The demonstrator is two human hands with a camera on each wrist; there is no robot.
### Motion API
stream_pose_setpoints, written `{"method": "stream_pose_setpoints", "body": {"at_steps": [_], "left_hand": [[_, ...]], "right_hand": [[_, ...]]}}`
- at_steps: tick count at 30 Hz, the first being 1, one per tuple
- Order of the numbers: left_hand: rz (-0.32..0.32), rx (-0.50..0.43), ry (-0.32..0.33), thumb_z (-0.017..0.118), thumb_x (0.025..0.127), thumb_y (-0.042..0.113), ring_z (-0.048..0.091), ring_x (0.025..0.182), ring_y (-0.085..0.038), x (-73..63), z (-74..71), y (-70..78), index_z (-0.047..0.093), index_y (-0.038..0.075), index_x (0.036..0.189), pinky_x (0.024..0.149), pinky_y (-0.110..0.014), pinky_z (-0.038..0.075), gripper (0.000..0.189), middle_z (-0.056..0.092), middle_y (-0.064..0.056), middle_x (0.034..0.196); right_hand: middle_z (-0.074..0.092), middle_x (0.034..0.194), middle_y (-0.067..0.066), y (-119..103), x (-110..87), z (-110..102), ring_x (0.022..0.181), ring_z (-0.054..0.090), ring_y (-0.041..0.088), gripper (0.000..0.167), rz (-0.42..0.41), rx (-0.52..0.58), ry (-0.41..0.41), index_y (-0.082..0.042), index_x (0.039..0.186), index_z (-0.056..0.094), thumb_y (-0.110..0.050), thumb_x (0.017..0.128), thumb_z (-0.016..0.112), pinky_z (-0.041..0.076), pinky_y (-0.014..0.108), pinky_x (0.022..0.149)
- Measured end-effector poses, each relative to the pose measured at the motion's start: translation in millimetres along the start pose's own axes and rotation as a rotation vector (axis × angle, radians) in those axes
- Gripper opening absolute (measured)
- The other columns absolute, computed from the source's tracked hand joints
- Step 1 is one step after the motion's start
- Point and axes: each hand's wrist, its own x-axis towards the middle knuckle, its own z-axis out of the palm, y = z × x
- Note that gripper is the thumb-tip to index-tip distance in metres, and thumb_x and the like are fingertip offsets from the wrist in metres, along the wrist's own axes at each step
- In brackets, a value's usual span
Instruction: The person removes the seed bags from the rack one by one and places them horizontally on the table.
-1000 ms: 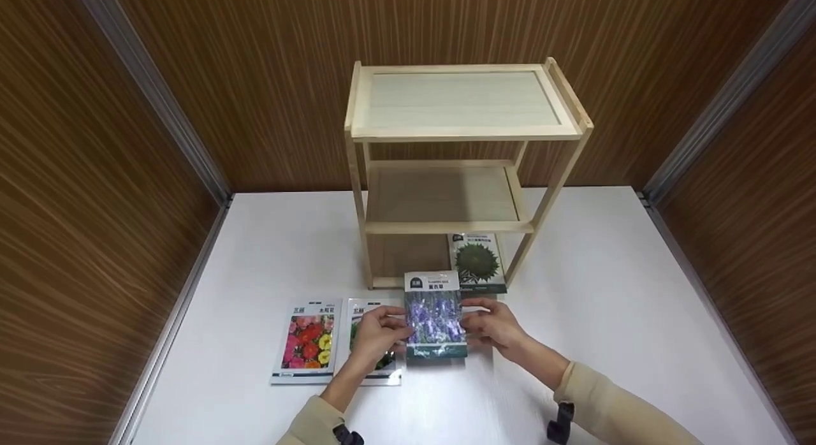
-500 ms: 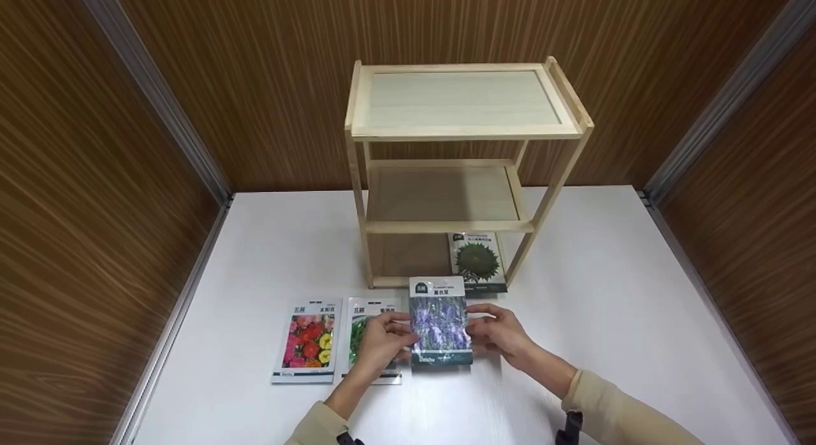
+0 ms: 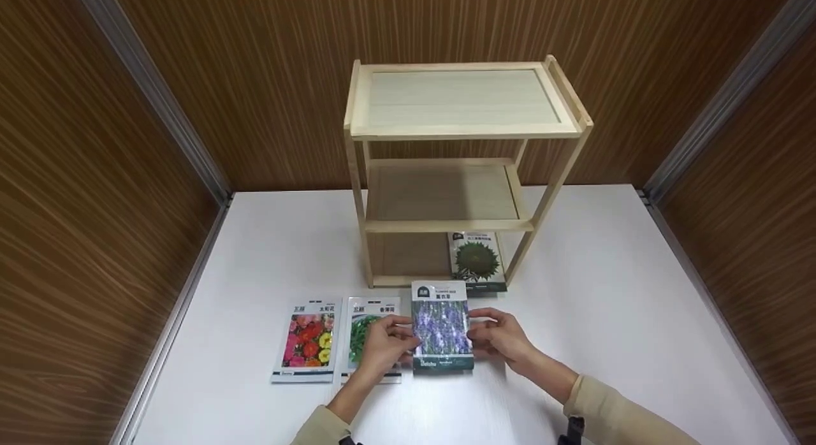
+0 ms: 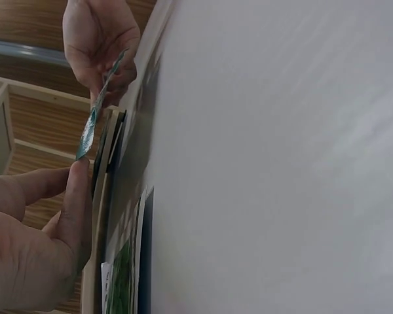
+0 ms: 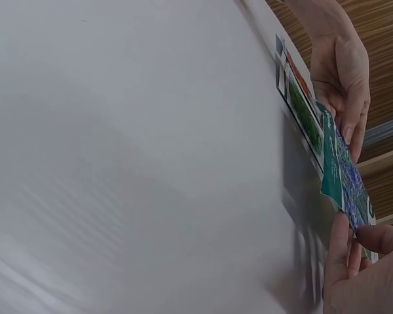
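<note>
Both hands hold a seed packet with purple lavender flowers by its two side edges, in front of the shelf. My left hand pinches the packet's left edge, thumb on the front. At the opposite edge my right hand pinches it too. Both wrist views show the packet raised off the white table, its green lower band toward the camera. Partly behind my left hand lies a packet with green leaves. Left of that is a packet with red, pink and yellow flowers.
A pale wooden three-tier shelf stands at the back of the white table. On its bottom tier, at the right, lies a packet with a green spiky flower head. Wood-grain walls enclose the table at the back and sides.
The lavender packet, held in both hands, has shifted slightly toward me and to the right. More of the leafy packet beside it shows. The other packets and the shelf stay put.
</note>
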Motion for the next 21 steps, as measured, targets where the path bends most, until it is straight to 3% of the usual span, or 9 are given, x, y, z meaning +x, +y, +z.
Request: {"method": "stream_pose_setpoints", "body": {"at_steps": [21], "left_hand": [[-0.024,0.094,0.033,0.078,0.084,-0.006,0.063,0.069,-0.011,-4.5,2.0,-2.9,0.066,-0.009,0.125,0.059,-0.029,0.066,0.043,0.068,-0.014,0.098]], "right_hand": [[0.072,0.091,0.002,7.5,0.6,4.9,0.070,0.071,0.013,0.048,0.021,-0.045,0.012,0.005,0.136,0.059,0.002,0.089,0.069,0.065,0.026,0.059]]}}
